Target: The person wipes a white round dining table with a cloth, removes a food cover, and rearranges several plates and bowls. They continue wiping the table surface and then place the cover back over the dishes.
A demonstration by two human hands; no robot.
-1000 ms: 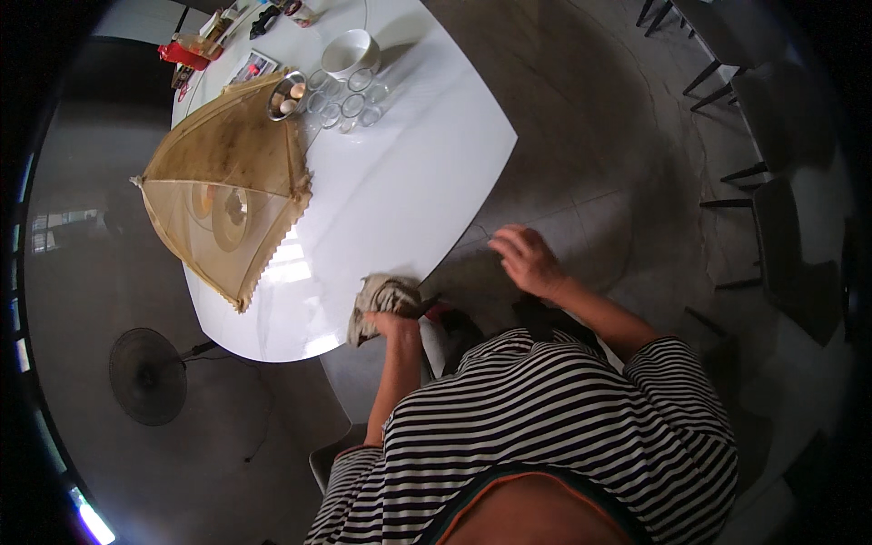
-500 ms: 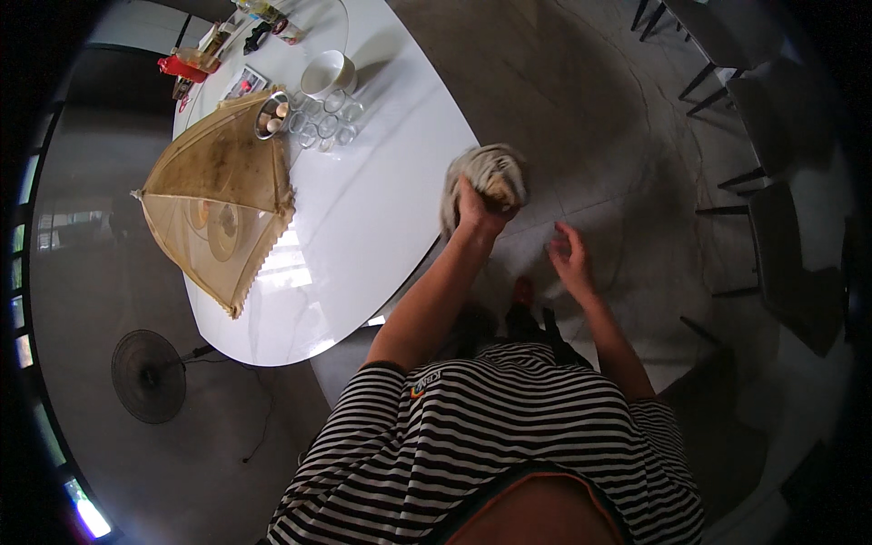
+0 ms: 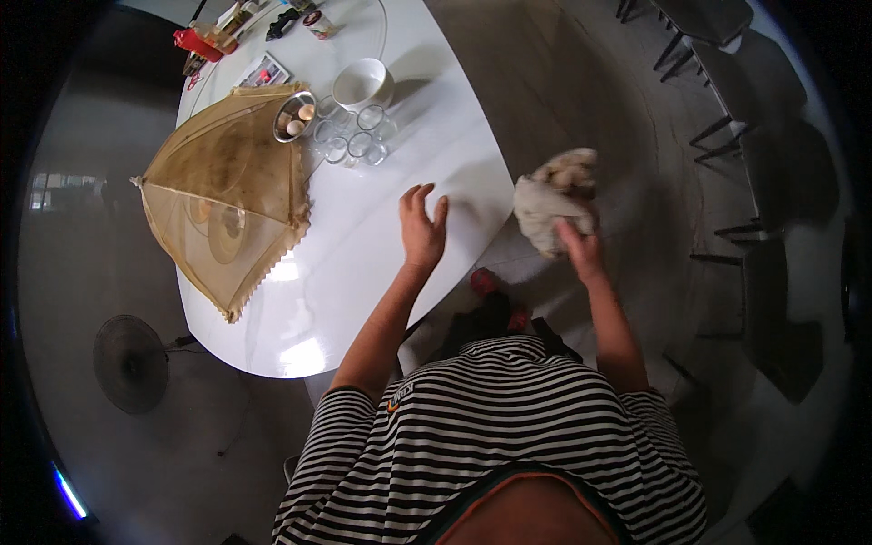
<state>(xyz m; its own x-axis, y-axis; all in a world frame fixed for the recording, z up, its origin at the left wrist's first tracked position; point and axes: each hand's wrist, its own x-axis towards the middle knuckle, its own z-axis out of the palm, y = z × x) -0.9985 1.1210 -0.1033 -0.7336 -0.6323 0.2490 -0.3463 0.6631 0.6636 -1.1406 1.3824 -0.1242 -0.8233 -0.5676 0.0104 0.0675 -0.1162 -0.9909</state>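
In my right hand (image 3: 581, 247) is a bunched, off-white cloth (image 3: 550, 204) with brownish stains, held up past the table's right edge, over the floor. My left hand (image 3: 423, 227) hovers above the white tabletop (image 3: 363, 282), its fingers apart and nothing in it. Beyond that hand, several clear drinking glasses (image 3: 361, 143) stand close together beside a white bowl (image 3: 363, 84). A metal bowl with eggs (image 3: 295, 117) sits to their left, against a tan mesh food cover (image 3: 222, 177). Plates show dimly through the mesh.
Dark chairs (image 3: 772, 173) line the right side, and a standing fan (image 3: 132, 363) is on the floor at the left. At the table's far end are a red bottle (image 3: 197, 44), a jar (image 3: 318, 24) and a black item (image 3: 282, 24).
The cloth has passed from my left hand to my right hand. My left hand has moved left over the table, now with nothing in it.
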